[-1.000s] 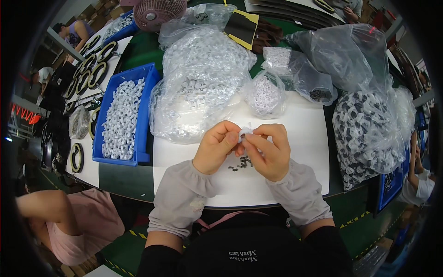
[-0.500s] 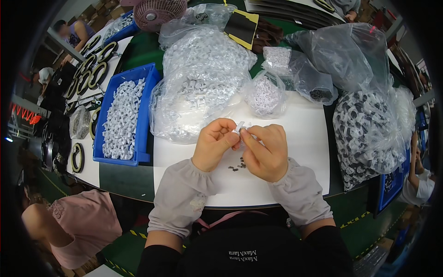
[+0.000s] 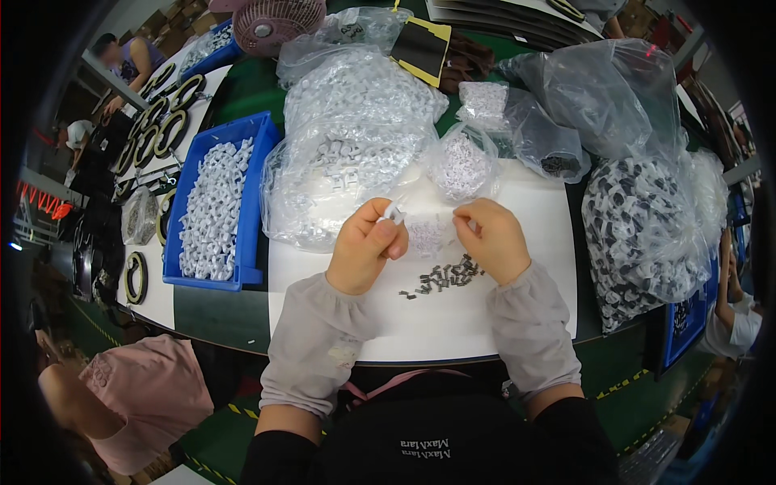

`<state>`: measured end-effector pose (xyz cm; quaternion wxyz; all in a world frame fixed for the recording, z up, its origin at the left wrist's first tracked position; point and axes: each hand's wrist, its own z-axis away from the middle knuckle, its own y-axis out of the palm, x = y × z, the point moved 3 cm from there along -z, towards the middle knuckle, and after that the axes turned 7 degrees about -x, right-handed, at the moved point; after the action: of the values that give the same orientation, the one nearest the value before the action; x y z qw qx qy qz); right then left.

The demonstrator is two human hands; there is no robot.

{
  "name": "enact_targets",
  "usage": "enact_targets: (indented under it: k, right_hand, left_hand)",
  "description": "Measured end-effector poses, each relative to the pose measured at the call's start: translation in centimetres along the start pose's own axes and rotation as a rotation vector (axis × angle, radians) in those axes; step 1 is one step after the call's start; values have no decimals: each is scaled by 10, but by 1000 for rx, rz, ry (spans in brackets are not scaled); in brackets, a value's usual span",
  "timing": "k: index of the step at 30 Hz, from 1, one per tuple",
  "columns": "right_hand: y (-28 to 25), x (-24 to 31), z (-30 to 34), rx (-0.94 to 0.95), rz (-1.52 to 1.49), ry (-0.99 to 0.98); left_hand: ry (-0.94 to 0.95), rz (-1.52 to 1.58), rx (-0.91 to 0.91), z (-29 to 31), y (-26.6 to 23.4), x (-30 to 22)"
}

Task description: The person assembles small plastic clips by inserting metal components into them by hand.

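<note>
1. Where the two hands meet over the white sheet [image 3: 485, 323], the left hand [image 3: 365, 255] pinches a small white plastic piece [image 3: 395, 212] between thumb and forefinger, the fingers closed tight on it and the piece poking up above the fingertips.
2. Right hand [image 3: 495, 238]: curled, fingers bent inward; whether it holds anything cannot be told from this view (the palm faces away).
3. Between the hands lies a little heap of white pieces [image 3: 428, 236], just beside the left fingertips and about as near to the right ones.
4. Below that heap, a scatter of small dark pins [image 3: 443, 279] stretches slantwise across the sheet, its upper end close under the right hand, its lower end trailing toward the left wrist; the right hand is the nearer to it.
5. Surroundings: a large clear bag of white parts [image 3: 347, 162] just above the left hand, a blue bin [image 3: 255, 202] of white pieces further left, and a bag of black-and-white parts [image 3: 647, 234] well apart on the right.
</note>
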<state>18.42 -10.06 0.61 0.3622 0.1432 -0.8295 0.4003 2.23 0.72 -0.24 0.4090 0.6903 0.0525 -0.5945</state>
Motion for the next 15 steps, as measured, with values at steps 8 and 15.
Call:
enact_targets:
  k: [8, 15]
  right_hand:
    - [18, -7, 8, 98, 102, -4]
    - [20, -9, 7, 114, 50, -40]
  left_hand:
    - [-2, 50, 43, -1, -2, 2]
    - [13, 98, 79, -1, -2, 4]
